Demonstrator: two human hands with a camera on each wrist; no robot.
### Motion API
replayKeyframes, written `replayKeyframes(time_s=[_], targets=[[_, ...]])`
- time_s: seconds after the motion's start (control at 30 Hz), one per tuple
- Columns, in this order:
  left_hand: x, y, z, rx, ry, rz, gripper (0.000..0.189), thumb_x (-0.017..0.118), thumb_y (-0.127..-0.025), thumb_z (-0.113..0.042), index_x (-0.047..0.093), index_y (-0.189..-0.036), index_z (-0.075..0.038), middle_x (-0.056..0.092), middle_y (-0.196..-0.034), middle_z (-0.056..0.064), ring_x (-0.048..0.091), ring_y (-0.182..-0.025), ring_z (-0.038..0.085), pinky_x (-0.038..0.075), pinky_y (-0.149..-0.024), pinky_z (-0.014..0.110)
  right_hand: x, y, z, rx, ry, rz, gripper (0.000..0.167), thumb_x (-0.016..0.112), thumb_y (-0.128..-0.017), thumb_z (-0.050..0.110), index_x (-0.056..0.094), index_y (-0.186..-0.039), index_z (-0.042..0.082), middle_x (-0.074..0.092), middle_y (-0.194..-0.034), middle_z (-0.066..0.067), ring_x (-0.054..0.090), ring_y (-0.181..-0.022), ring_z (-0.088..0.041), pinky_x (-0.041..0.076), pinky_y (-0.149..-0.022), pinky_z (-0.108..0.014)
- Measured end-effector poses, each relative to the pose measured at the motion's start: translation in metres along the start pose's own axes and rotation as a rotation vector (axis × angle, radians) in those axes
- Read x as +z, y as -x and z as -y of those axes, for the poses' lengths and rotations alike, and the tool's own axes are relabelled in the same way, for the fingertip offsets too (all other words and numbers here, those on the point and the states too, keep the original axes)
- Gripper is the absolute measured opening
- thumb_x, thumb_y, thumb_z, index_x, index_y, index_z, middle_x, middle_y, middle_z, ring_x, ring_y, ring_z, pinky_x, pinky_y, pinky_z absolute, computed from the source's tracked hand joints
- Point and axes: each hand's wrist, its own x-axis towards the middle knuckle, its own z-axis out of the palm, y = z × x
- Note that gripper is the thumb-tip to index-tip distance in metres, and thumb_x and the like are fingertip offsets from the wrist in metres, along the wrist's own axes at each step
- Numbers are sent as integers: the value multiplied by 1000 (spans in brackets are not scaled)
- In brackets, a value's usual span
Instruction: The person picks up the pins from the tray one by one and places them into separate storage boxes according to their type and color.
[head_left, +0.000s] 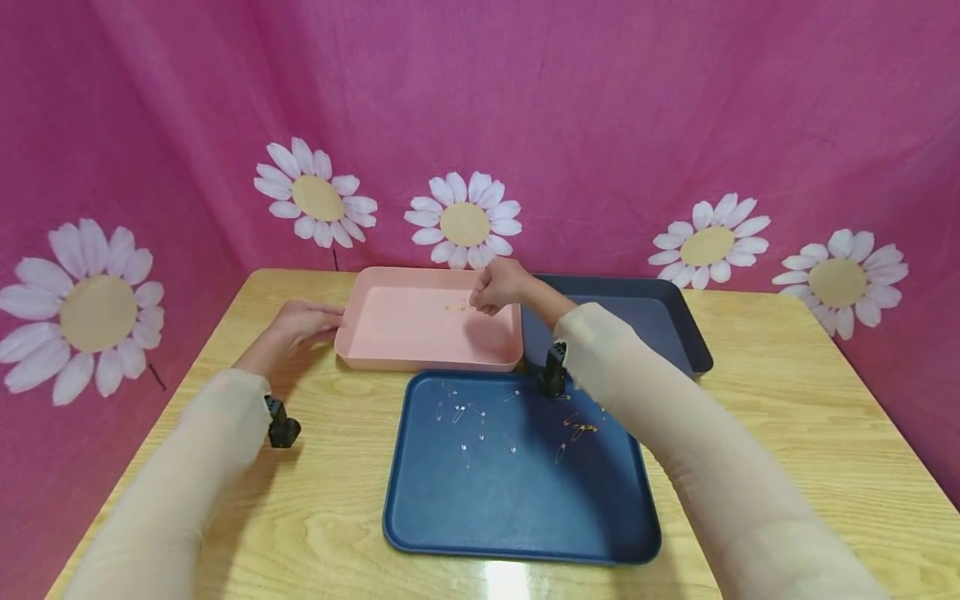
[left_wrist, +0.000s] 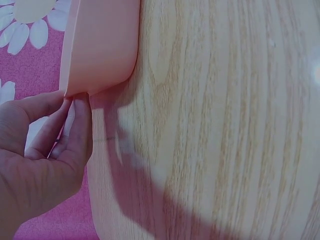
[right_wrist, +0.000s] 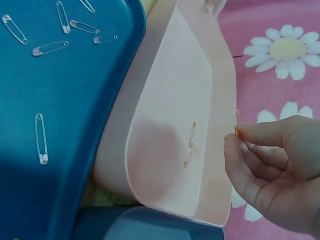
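My right hand point(head_left: 498, 286) is above the right part of the pink tray point(head_left: 405, 363). Between thumb and fingertip it pinches a gold safety pin point(right_wrist: 237, 121), seen clearly in the right wrist view. Several gold safety pins point(right_wrist: 193, 131) lie on the pink tray's floor beneath. At the tray's left end, my left hand point(left_wrist: 47, 145) pinches the rim between thumb and fingers. A blue tray point(head_left: 517, 517) in front holds silver safety pins point(right_wrist: 41, 139) scattered over its left and middle, and a cluster of gold safety pins point(head_left: 581, 427) on its right.
A dark navy tray point(head_left: 630, 312) stands right of the pink one, partly behind my right forearm. All three trays sit close together on a wooden table point(head_left: 330, 483). A magenta curtain point(head_left: 585, 125) with daisies hangs behind the table.
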Motion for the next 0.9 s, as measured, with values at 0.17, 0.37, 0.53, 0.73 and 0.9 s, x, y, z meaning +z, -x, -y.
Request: replayKeyframes(time_s=[0.17,0.37,0.53,0.73,0.9], targets=[[2,14,-11,-3,-63,-3,49,61,-92,-9,48,-136,8,57,-133,21,59,-70,-6,57,-84,18,1,-21,4,11,43,54,22,69,-87,13,72,-100,-5,68,-72,-3,63,-62,-9,62,-75,-29],[4,17,-12,-15,-56,16,47,59,-94,-9,47,-137,6,49,-141,23,59,-74,-7,56,-89,19,13,-92,-34,-44,73,102,9,69,-84,13,76,-82,7,71,-69,-3,67,-62,-10,61,-65,-26],[-1,9,-6,3,1,8,45,64,-89,-6,54,-131,6,60,-130,19,64,-80,-1,58,-80,18,28,-144,-58,-42,131,126,8,70,-83,13,74,-82,7,70,-69,-5,68,-64,-13,61,-67,-26],[4,12,-8,-9,-75,19,44,57,-95,-10,49,-137,4,49,-142,21,62,-103,6,53,-96,24,23,-115,-38,-24,196,166,18,79,-79,25,74,-85,8,67,-75,-4,60,-69,-14,59,-72,-26],[3,18,-10,-20,-53,49,45,52,-98,-8,44,-140,5,45,-146,21,62,-102,5,46,-106,30,18,-56,7,-7,211,130,22,69,-88,19,72,-100,-1,63,-76,-5,54,-73,-15,54,-69,-20]])
